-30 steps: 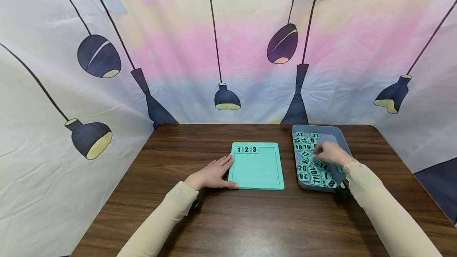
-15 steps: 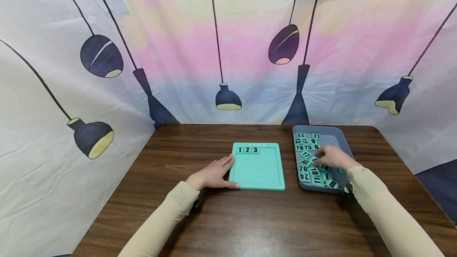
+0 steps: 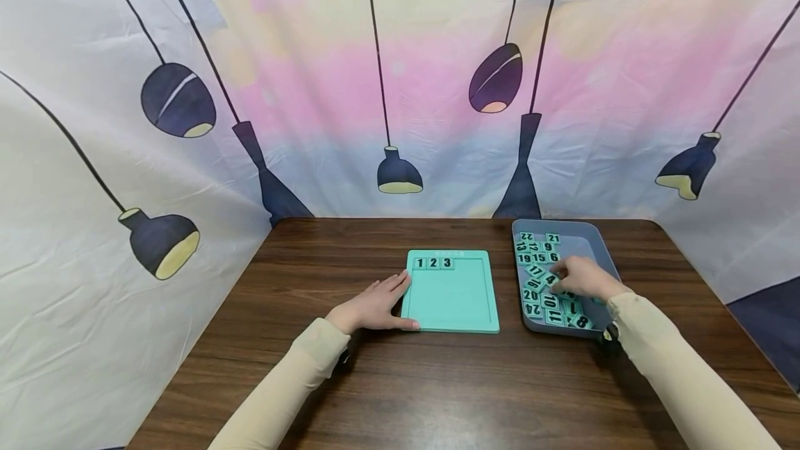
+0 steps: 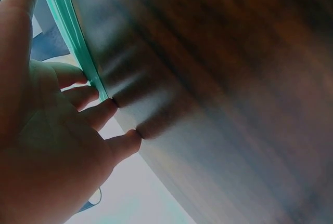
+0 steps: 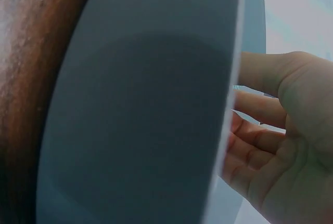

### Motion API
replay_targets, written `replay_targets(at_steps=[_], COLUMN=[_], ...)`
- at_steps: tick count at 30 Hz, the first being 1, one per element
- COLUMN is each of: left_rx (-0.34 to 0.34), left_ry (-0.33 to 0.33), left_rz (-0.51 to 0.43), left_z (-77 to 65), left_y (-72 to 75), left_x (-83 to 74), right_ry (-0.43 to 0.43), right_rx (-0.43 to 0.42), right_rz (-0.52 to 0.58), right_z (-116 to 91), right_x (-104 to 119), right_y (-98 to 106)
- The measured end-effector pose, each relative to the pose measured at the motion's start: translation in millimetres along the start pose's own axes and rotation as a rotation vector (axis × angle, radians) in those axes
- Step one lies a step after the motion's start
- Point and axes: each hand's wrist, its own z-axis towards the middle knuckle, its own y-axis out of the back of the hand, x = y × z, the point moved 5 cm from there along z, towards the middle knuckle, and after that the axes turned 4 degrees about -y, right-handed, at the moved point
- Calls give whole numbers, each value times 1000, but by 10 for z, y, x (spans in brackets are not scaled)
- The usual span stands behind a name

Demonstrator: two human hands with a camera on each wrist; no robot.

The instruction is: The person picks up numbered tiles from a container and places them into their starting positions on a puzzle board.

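Note:
On the table lies a mint-green square board (image 3: 450, 301), with number tiles 1, 2 and 3 (image 3: 433, 263) in a row at its top left. My left hand (image 3: 373, 305) rests spread against the board's left edge, thumb at the near corner. In the left wrist view its straight fingers meet the board's edge (image 4: 70, 24) and the tabletop. My right hand (image 3: 584, 278) reaches into a grey-blue tray (image 3: 578, 229) of loose number tiles, thumb and forefinger pinching a tile marked 4 (image 3: 549, 280). The tray's wall (image 5: 145, 104) hides those fingertips in the right wrist view.
Several tiles lie around the right hand, some overlapping, such as 11 (image 3: 553, 317) and 8 (image 3: 582, 322). The brown wooden table (image 3: 437, 387) reaches back to a curtain (image 3: 300, 68) printed with lamps.
My right hand has shifted slightly nearer and right within the tray, and the 4 on the tile now shows. The left hand stays on the board's edge.

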Motion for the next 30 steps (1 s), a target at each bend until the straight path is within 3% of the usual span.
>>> replay_targets(at_steps=[11, 19, 30], left_rx=[-1, -7, -8], left_ry=[4, 7, -8], left_rz=[-28, -21, -3], left_z=[-34, -31, -35], left_y=[3, 26, 3], left_x=[-19, -16, -27], right_ry=[16, 56, 112], right_rx=[-79, -135, -70], right_rz=[-9, 19, 57], right_z=[41, 189, 527], right_x=[67, 345, 783], right_y=[132, 250, -55])
